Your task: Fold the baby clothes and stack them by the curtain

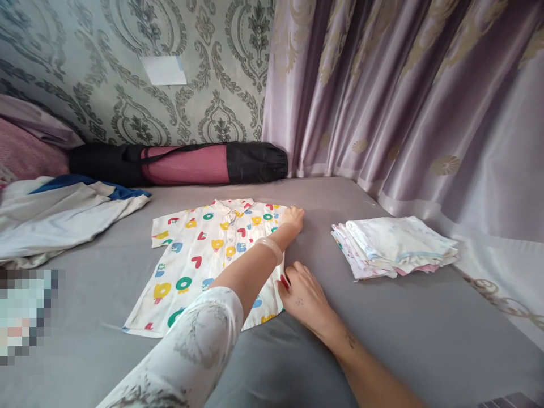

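Observation:
A small white shirt (199, 255) printed with coloured shapes lies flat on the grey bed sheet (382, 328), collar towards the wall. My left hand (293, 218) reaches across it, and its fingers are curled over the shirt's top right edge near the sleeve. My right hand (304, 294) rests lower down at the shirt's right side, with its red-nailed fingertips closed on that edge. A clear bangle (272, 247) sits on my left wrist.
A stack of folded light cloths (395, 246) lies to the right of the shirt. A white and blue garment pile (55, 215) lies at the left. A rolled pink mat in a black bag (182, 163) lies along the wall. Mauve curtains (403, 102) hang at the right.

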